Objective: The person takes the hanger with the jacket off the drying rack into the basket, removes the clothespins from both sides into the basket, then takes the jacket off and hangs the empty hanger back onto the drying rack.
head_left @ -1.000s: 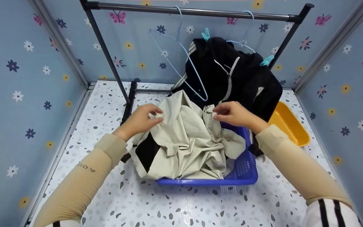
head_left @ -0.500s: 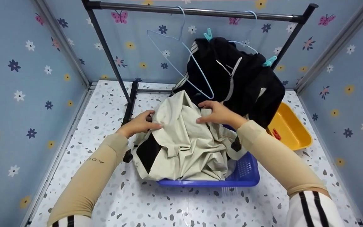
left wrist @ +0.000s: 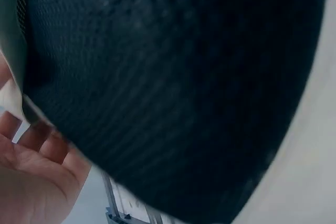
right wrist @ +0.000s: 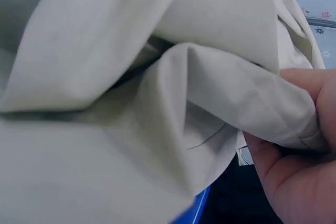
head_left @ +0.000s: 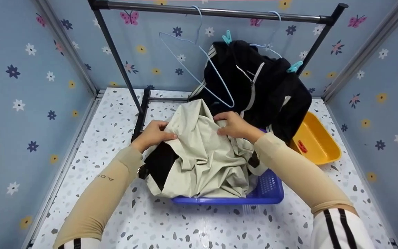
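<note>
A crumpled beige jacket (head_left: pixel 199 145) lies heaped over a blue plastic basket (head_left: pixel 268 188), covering most of it. My left hand (head_left: pixel 152 133) grips the cloth at its left side, thumb in front and fingers behind. Dark mesh lining (left wrist: pixel 168 87) fills much of the left wrist view, with the left hand (left wrist: pixel 39 177) at its edge. On the opposite side, my right hand (head_left: pixel 235 125) pinches a fold near the top. Beige cloth runs between thumb and fingers of that right hand (right wrist: pixel 299 177) in the right wrist view.
A dark clothes rack (head_left: pixel 216 12) stands behind the basket. From it hang a bare blue hanger (head_left: pixel 216 72) and a black jacket (head_left: pixel 268 86) with turquoise clothespins (head_left: pixel 294 66). A yellow tray (head_left: pixel 318 141) with red clips (head_left: pixel 302 146) sits at right. Patterned walls enclose the floor.
My right hand has moved left along the jacket and now pinches it nearer the middle. My left hand has shifted slightly left and down and has taken hold of the cloth edge.
</note>
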{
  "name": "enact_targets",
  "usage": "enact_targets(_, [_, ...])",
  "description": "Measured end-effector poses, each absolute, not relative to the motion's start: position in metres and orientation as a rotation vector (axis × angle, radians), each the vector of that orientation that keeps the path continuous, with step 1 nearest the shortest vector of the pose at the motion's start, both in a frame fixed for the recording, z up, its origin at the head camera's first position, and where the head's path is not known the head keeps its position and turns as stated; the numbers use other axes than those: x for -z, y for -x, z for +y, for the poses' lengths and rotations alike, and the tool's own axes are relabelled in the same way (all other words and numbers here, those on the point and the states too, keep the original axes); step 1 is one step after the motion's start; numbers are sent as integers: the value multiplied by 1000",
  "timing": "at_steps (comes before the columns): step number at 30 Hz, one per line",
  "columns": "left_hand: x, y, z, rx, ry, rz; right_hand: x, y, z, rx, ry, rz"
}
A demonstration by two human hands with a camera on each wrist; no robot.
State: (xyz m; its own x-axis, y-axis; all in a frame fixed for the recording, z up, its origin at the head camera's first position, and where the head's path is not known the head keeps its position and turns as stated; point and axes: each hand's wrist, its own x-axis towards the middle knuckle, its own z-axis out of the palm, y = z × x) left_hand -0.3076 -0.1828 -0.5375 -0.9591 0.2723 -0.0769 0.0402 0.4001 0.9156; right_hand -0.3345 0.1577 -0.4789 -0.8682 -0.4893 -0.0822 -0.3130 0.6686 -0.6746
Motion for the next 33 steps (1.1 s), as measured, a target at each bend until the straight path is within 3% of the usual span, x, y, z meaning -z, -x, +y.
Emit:
enact_targets(9, [514, 298, -183, -1564, -377, 2567, 482, 325, 165, 1179, 706, 2663])
enact_targets(21, [443, 254, -153, -1172, -746, 2653, 473, 308, 202, 1199, 1266, 2706])
enact_targets(29, [442, 230, -126, -801, -1029, 2831, 474, 294, 235, 1081, 1534, 2628])
enact_targets(33, [446, 227, -125, -743, -1098, 2630, 474, 285, 244, 955, 1599, 2559])
